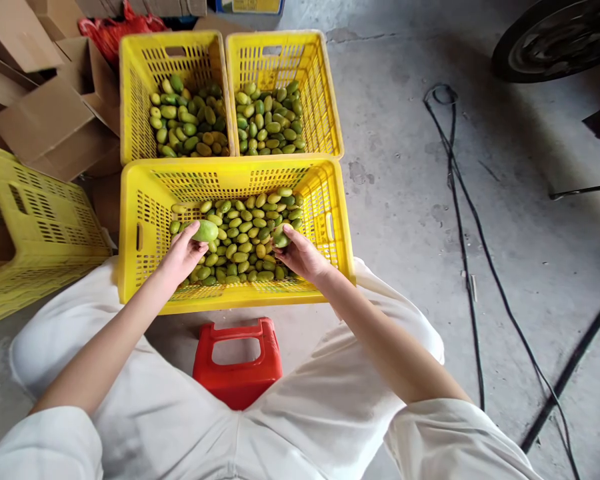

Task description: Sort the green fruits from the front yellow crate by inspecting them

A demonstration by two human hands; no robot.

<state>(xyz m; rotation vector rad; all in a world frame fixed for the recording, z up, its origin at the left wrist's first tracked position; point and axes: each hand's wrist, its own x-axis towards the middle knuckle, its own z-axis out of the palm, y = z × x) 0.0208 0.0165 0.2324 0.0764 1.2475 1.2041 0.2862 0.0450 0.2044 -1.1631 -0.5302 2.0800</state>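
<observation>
My left hand (184, 252) is closed on a large green oval fruit (207, 231), held above the left part of the near yellow crate (235, 301). Over the crate's right part, my right hand (300, 253) grips another green oval fruit (280, 238) between thumb and fingers. Below both hands lies a heap of smaller green and yellowish oval fruits (243, 233). Their exact kind I cannot tell. The palms and some fingertips are hidden from above.
Two more yellow crates, one at back left (130, 100) and one at back right (333, 100), hold similar fruits. Left are cardboard boxes (47, 123) and a tilted yellow crate (45, 227). A red stool (237, 380) stands between my legs. Black cables (473, 200) cross the floor near a wheel (510, 53).
</observation>
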